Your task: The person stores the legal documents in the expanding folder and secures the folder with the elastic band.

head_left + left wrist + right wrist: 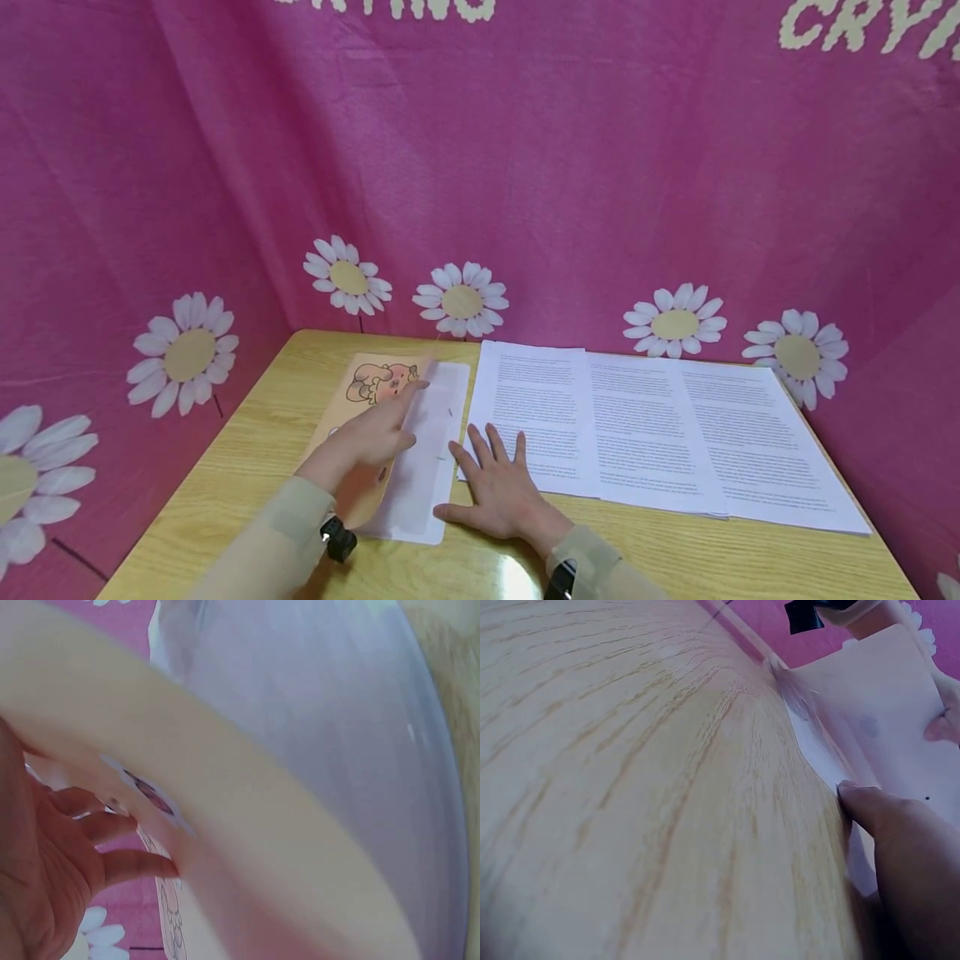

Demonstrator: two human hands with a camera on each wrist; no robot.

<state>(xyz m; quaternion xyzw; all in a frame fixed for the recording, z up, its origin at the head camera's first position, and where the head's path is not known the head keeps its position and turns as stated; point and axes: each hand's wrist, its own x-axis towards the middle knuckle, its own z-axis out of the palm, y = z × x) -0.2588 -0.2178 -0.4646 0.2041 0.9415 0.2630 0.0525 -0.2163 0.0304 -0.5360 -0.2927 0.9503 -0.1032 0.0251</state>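
A tan folder (330,417) with a cartoon animal on its cover lies on the left of the table, its whitish inside (431,467) partly showing. My left hand (375,429) holds the bent cover (247,772); in the left wrist view its fingers (135,864) lie against the printed outer face, the thumb hidden. My right hand (498,496) lies flat with fingers spread, between the folder and the leftmost printed sheets (536,392). Its thumb (877,810) touches the folder's edge, while its other fingertips rest on or beside the sheets' left edge.
More printed sheets (645,433) and a third set (765,442) lie overlapping to the right on the wooden table (247,433). A pink curtain (525,167) with daisies surrounds the table's back and sides. Each wrist bears a small black device (339,537).
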